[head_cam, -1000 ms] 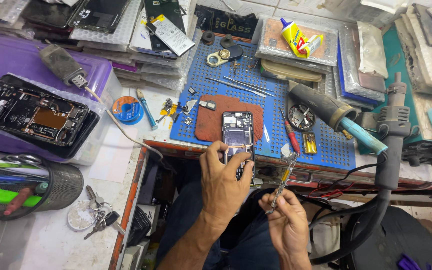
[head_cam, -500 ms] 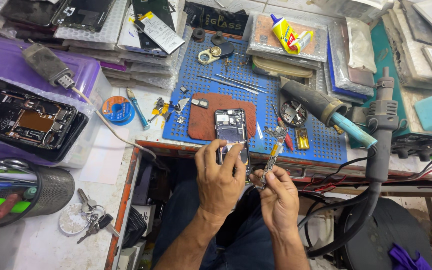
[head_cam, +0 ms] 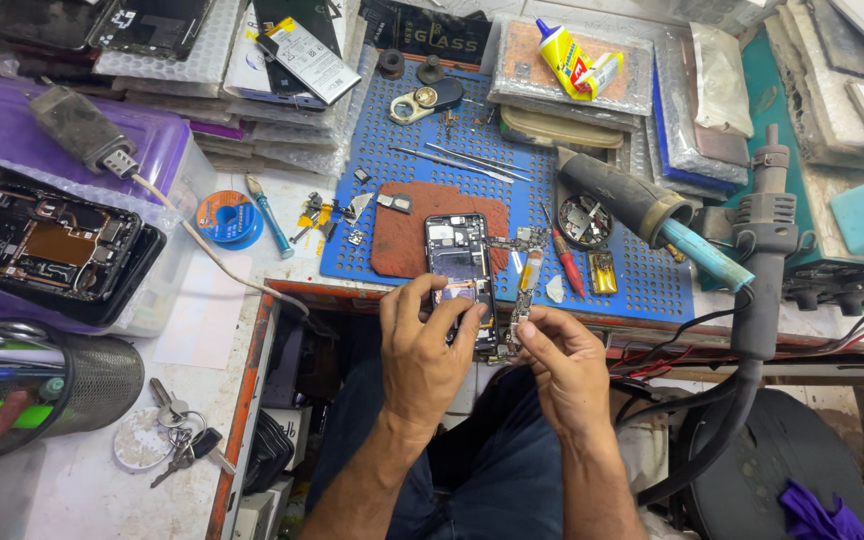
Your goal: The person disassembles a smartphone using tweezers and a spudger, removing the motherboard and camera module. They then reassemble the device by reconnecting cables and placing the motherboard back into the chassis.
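Note:
My left hand (head_cam: 422, 345) grips the lower end of an opened phone (head_cam: 460, 262) with its back off, held at the front edge of the blue perforated mat (head_cam: 642, 290). My right hand (head_cam: 564, 358) pinches a long narrow circuit board (head_cam: 524, 280) right beside the phone's right side. The board's upper end bends toward the phone's top. Both hands hover over my lap, just below the bench edge. A reddish-brown pad (head_cam: 407, 235) lies on the mat behind the phone.
A second opened phone (head_cam: 47, 245) rests on a purple box at left. Tweezers (head_cam: 457, 160), a solder spool (head_cam: 229, 218), a red screwdriver (head_cam: 564, 262) and a glue bottle (head_cam: 567, 58) lie around. A hot-air handle (head_cam: 767, 250) stands right. A mesh pen cup (head_cam: 47, 385) and keys (head_cam: 180, 440) sit lower left.
Both hands came closer together; the right hand brought the circuit board up against the phone's right side. The camera view shifted slightly.

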